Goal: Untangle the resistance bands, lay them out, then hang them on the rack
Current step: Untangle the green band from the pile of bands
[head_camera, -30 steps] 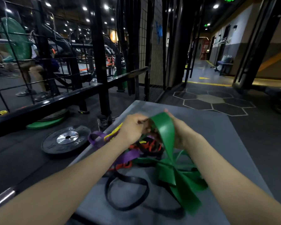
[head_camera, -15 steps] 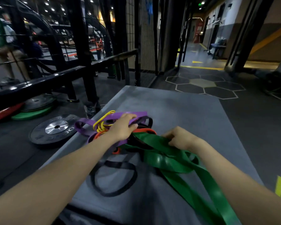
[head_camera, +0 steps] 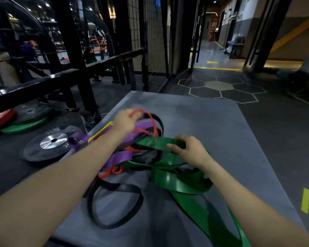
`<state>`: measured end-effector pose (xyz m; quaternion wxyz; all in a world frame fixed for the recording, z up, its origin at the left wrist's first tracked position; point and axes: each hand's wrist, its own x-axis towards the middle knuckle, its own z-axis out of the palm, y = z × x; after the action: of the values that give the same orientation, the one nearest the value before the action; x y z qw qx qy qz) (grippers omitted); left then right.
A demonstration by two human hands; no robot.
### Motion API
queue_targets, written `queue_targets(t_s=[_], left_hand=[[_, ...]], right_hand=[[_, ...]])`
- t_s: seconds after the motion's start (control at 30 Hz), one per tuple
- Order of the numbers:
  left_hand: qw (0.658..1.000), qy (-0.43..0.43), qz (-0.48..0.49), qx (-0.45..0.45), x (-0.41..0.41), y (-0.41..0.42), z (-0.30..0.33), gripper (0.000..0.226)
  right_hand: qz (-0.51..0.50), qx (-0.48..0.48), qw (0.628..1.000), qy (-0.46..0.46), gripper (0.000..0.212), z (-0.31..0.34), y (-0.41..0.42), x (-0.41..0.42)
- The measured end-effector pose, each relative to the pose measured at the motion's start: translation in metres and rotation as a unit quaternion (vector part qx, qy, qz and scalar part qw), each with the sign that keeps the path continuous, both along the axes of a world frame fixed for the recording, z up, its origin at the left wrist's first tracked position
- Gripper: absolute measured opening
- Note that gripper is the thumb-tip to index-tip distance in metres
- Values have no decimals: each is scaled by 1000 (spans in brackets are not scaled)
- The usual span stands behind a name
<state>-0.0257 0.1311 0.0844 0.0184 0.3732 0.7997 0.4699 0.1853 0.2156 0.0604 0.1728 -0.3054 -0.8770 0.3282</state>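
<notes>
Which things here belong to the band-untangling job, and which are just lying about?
Part of the job:
- green band, held by the right hand
- orange band, pulled up by the left hand
- purple band
- black band
- yellow band
- grey mat beneath them

Lying about:
- black weight plate
- stacked plates

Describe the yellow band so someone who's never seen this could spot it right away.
Start at the grey floor mat and find the tangled pile of bands. At its left edge, beside the left hand, lies the thin yellow rubber resistance band. It is the narrowest and only yellow loop.
</notes>
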Motion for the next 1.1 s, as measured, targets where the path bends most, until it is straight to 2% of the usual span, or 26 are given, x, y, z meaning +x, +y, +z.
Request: queue_targets(t_s=[0.07,0.17,0.27,0.33,0.43,0.53,0.63,0.7,0.8,0.87,0.97,1.07,1.1], left_hand=[[992,-79,33,96,-13,-9,31,25],[975,-133,41,171,-21,-26,64,25],[936,-221,45,270,-29,-48,85,31],[924,-226,58,302,-37,-63,92,31],[922,-231,65,303,-35,-80,94,33],[943,-229,59,233,-29,-88,74,34],[968,-206,79,119,-33,-98,33,32],[972,-219,71,50,-31,-106,8,29],[972,-229,48,-28,-33,-111,-17,18],[977,-181,16,-109,-26,-111,-20,25],[977,-59,-23,-204,-13,-110,-28,19],[970,-42,-41,-237,-13,-114,-33,12],[965,-42,-45,-253,-17,-114,-34,21]], right_hand=[[-7,20,999,44,27,10,-2,-4],[1,40,995,92,15,27,-9,-13],[-4,76,993,94,15,38,-10,-16],[-23,99,992,78,14,39,-7,-17],[-57,128,986,87,17,40,-9,-19],[-80,159,982,68,17,38,-10,-18],[-48,180,981,-46,17,21,-8,-12],[-30,196,971,-137,20,8,-8,-8],[-21,217,956,-195,27,-5,-12,-10],[-9,204,962,-182,35,-8,-19,-17],[8,161,982,-102,46,-9,-29,-30],[31,131,991,-25,38,-4,-36,-44],[37,124,992,-9,38,-3,-37,-50]])
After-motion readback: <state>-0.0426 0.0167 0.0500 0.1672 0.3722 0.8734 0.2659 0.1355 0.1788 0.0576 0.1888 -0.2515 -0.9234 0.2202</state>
